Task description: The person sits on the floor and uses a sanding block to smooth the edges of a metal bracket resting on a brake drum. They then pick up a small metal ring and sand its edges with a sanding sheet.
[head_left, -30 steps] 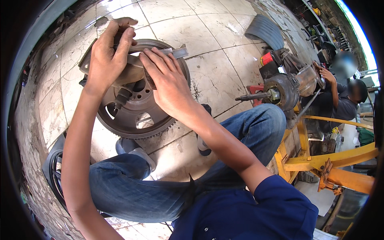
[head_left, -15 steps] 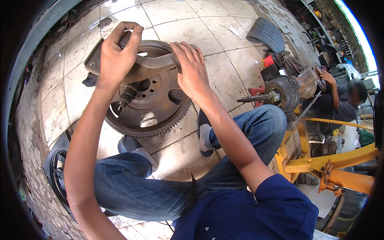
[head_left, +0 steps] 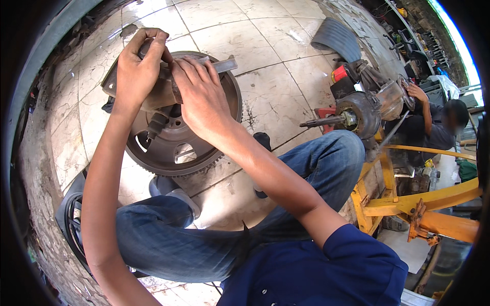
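Observation:
A curved brown metal bracket (head_left: 157,97) lies across a toothed flywheel (head_left: 164,157), which is flat on the tiles. My left hand (head_left: 137,71) is closed around the bracket's left portion, at a dark round end. With fingers stretched and together, my right hand (head_left: 201,94) presses over the bracket's middle, close beside the left. A thin brown sheet (head_left: 176,87) shows at its thumb side; its kind is not clear. The bracket's grey end (head_left: 226,65) sticks out past my right fingers. Below the bracket, a dark ribbed cylinder (head_left: 157,125) sits over the flywheel.
To the right, a greasy gearbox-like assembly (head_left: 365,115) with a protruding shaft rests by a yellow metal stand (head_left: 388,199). Another person (head_left: 434,125) works behind it. A curved grey ribbed sheet (head_left: 337,41) lies on the floor. Coiled black cable (head_left: 71,217) is at the left.
My right hand has slid left along the bracket with the brown sheet, toward my left hand, baring the bracket's right end. My left hand and the bracket have shifted slightly left.

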Demonstrator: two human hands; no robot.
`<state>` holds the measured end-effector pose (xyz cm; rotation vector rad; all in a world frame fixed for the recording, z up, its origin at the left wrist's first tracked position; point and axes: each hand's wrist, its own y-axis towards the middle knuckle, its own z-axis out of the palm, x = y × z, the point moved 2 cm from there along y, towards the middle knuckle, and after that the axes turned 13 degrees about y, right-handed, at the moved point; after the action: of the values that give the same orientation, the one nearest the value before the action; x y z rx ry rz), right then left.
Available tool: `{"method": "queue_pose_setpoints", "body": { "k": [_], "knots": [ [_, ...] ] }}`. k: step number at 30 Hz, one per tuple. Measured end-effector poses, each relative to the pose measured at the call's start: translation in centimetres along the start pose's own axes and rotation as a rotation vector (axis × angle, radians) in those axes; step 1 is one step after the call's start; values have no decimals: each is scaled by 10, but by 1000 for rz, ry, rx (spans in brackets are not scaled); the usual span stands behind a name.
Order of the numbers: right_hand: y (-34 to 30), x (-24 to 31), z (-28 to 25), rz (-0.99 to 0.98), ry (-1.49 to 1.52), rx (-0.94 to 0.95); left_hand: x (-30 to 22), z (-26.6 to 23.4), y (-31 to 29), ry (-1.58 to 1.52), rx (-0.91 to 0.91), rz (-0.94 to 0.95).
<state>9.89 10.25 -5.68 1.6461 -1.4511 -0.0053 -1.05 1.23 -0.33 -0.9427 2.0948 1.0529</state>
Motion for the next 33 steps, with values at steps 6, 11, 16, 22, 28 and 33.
{"method": "queue_pose_setpoints", "body": {
  "k": [6,11,16,22,28,33],
  "knots": [
    [-5,0,-7,-41,20,42,-2,-3,-4,-68,65,-2],
    [-10,-21,-15,4,-64,40,-3,-2,-4,-50,91,41],
    [-14,-41,-24,46,-93,1,-9,-4,-6,9,101,8],
    [-16,-43,-24,84,-127,35,-6,-5,-7,-84,131,36],
    [-17,-42,-26,87,-112,20,-16,-5,-10,-24,111,-36],
    [-17,-43,-25,70,-109,2,-13,-9,-9,-6,156,-14]
  ]
}}
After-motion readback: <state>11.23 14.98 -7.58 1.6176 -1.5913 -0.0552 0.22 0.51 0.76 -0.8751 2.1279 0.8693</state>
